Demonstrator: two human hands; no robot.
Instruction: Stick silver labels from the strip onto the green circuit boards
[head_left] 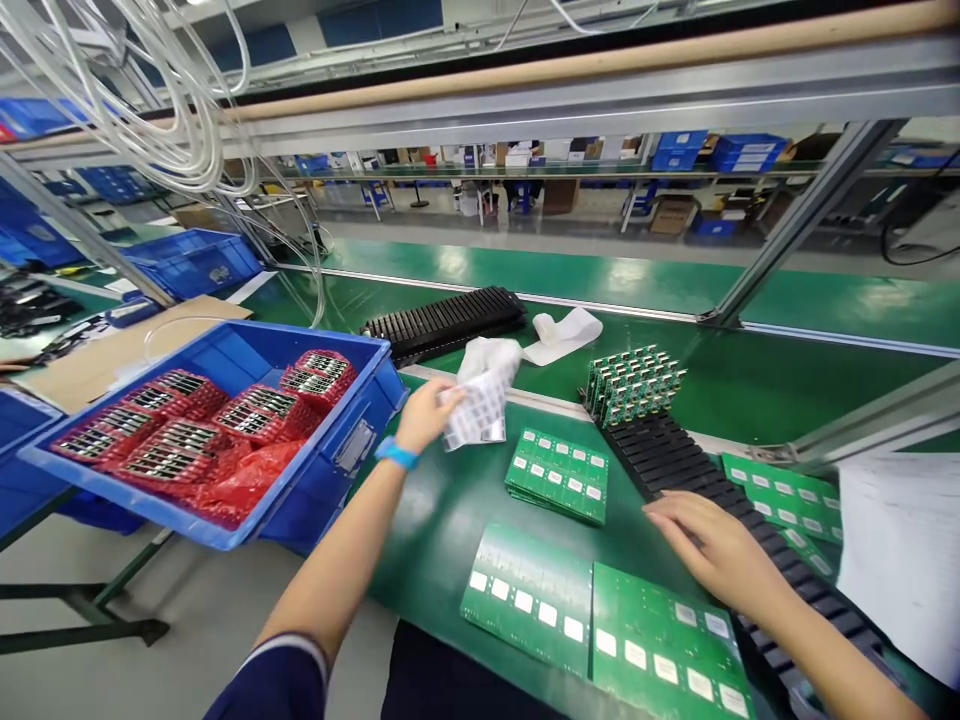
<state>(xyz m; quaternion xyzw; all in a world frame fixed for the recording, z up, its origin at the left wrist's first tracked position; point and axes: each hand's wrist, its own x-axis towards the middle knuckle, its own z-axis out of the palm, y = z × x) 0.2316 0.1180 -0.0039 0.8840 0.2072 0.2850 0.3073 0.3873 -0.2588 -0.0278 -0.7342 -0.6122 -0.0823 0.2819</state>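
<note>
Your left hand (424, 415) has its grip clenched on a white bubble-wrap sheet (484, 400), lifted off the table (450, 520) beside the blue bin (360, 440) (clear of the boards). Your right hand (712, 545) lies flat, grip released, likely steadying the black slotted tray (675, 460) beside the green circuit panels (559, 475).

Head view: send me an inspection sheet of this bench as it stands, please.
Surface: green bench, with boards lying flat on it.
Job's things: bubble-wrap sheet in the left hand; black slotted rack beneath the right hand, with small boards standing at its far end; several green panels lying flat.
Clutter: folded white sheet; second black rack; white paper at right.
Hands: left hand closed on the sheet; right hand flat with fingers open, contact with the rack unclear.
Cables: white tubing looped overhead at left.
Surroundings: blue crate of red-wrapped packs at left; blue bins on shelves behind.
</note>
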